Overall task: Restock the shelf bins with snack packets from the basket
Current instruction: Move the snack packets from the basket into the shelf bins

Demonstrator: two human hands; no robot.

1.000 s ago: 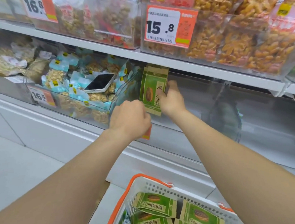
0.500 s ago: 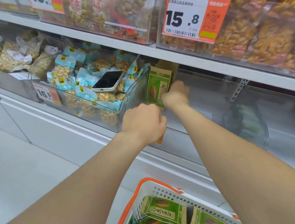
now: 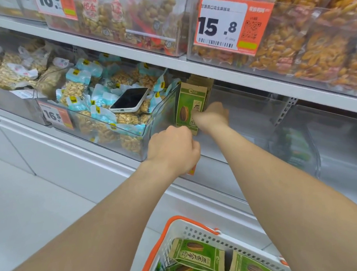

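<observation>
Head view: green snack packets [image 3: 189,104] stand upright at the far left of the clear shelf bin [image 3: 239,158].
The blurred right hand [image 3: 211,116] touches them, grip unclear. The left hand [image 3: 172,150] is curled at the bin's front wall, and its hold is hidden. The packets look light, flat and crinkly, so they are best pinched by their edges. Open room runs rightwards under a low shelf lip. More packets wait in the near basket [image 3: 202,229].

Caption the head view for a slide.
Right hand touches upright green packets in the clear bin; left hand grips its front rim.
</observation>
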